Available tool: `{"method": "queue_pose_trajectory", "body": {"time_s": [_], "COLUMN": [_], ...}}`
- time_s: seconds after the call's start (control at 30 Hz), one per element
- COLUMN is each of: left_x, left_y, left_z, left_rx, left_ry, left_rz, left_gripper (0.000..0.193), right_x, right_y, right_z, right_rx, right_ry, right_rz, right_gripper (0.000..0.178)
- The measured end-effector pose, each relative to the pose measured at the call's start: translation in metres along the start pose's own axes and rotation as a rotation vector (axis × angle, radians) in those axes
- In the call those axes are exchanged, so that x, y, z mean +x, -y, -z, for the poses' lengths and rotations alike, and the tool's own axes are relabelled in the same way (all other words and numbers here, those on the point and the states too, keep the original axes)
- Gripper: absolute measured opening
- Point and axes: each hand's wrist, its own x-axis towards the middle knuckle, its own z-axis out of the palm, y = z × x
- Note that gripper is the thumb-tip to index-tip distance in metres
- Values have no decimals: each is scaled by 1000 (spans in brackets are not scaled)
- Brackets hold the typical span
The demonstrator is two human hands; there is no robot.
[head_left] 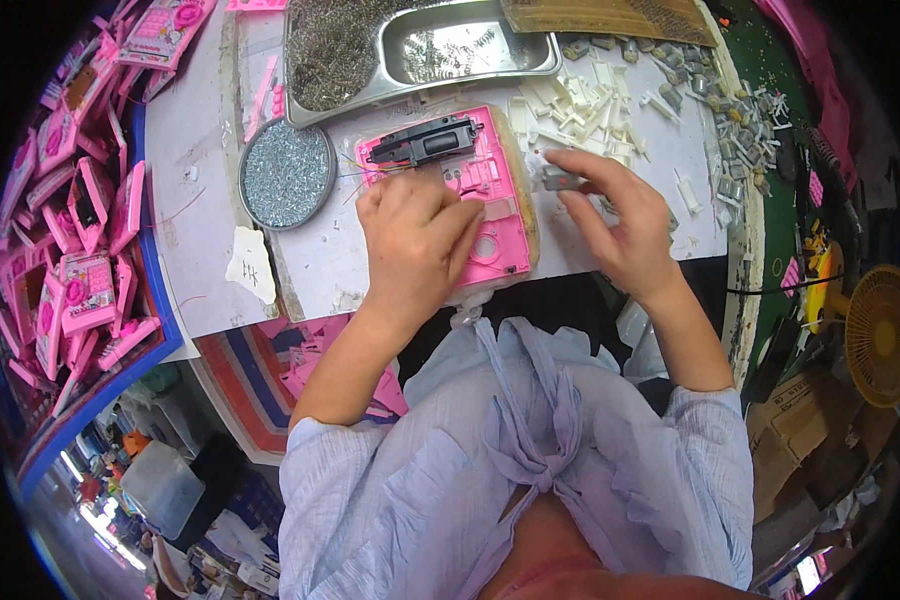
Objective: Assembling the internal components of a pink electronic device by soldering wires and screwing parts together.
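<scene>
I held my left hand over the left half of the pink plastic housing, which lay at the centre of the frame. Its fingers were curled together; the fingertips were hidden, so I cannot tell what they pinched. A black plastic module lay across the upper part of the housing, with thin coloured wires at its left end.

My right hand was right of the housing. Its thumb and index finger stood apart, with a small grey part between them; I cannot tell whether they pressed on it.

White plastic parts were scattered at upper right, beside grey cylindrical parts. A round dish of small metal pieces stood left of the housing. A metal tray occupied the top centre. Assembled pink units were heaped at far left.
</scene>
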Motion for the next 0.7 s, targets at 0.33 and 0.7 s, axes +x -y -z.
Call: {"method": "queue_pose_trajectory", "body": {"time_s": [0.33,0.7], "left_x": [-25,-15], "left_y": [-2,49], "left_z": [-5,17], "left_rx": [-117,118], "left_ry": [-28,-218], "left_rz": [61,278], "left_gripper": [18,27], "right_x": [48,59], "right_y": [-10,2], "right_z": [-31,-33], "right_rx": [-300,-405], "right_ry": [269,318], "right_rz": [228,226], "right_gripper": [27,21]}}
